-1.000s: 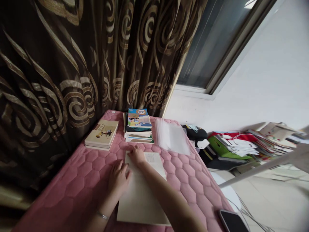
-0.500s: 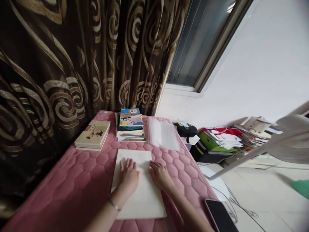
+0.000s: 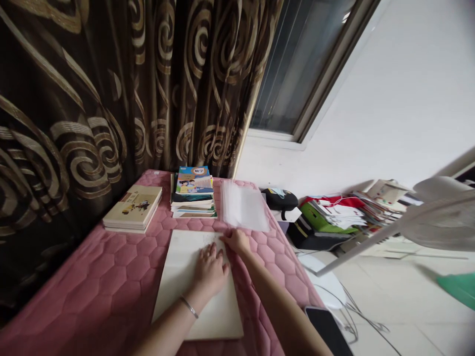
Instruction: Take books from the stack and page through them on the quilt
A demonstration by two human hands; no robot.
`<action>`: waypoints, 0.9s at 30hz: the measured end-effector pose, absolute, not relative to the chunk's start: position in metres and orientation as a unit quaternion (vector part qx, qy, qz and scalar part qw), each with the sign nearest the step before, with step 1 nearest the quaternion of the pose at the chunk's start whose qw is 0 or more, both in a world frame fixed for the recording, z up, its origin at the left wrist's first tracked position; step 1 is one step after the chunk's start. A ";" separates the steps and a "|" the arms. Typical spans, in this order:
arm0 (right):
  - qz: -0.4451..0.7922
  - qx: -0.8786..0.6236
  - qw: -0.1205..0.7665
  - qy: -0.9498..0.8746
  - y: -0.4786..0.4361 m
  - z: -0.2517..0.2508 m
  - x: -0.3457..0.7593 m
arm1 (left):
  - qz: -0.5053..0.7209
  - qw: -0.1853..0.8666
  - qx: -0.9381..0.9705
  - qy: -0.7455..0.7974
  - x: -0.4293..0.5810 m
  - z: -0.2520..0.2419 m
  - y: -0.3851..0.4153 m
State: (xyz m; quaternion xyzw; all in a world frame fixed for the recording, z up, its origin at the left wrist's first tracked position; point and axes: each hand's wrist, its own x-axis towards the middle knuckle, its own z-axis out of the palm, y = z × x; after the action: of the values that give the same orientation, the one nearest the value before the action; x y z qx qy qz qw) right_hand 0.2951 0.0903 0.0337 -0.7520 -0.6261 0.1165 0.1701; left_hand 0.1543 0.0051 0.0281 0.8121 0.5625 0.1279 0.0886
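Observation:
A pale book (image 3: 178, 282) lies flat on the pink quilted bedding, with faint print near its top right. My left hand (image 3: 211, 269), a silver bracelet on its wrist, rests palm down on the book with its fingers outstretched. At the upper right edge of the book, my right hand (image 3: 236, 242) is closed with thumb and fingers pinched at the page corner. How many pages it grips cannot be made out. Beyond the hands, a stack of clear plastic covers (image 3: 248, 210) lies on the bedding.
Tan books (image 3: 135, 205) are stacked at left, and a pile topped by a blue textbook (image 3: 195, 179) stands at the back. A phone (image 3: 326, 331) lies at the right edge of the bedding (image 3: 126, 267). A white fan (image 3: 434, 217) stands on the right, with cables on the floor.
My right hand has moved up along the book's right edge and closed at its corner. My left hand has slid right across the page. The view has shifted slightly.

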 end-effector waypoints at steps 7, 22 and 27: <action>0.096 -0.759 0.174 -0.620 0.095 0.029 0.291 | 0.128 0.084 0.813 0.561 0.156 0.028 0.006; 0.107 -0.781 0.173 -0.591 0.103 0.035 0.288 | 0.117 0.093 0.817 0.557 0.155 0.030 0.005; 0.108 -0.759 0.182 -0.616 0.083 0.034 0.290 | 0.128 0.085 0.816 0.557 0.155 0.028 0.004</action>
State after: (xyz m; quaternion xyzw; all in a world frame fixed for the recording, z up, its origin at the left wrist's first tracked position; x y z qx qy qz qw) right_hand 0.2897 0.0833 0.0342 -0.7590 -0.6159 0.1077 0.1816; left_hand 0.1549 0.0043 0.0281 0.8159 0.5575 0.1278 0.0850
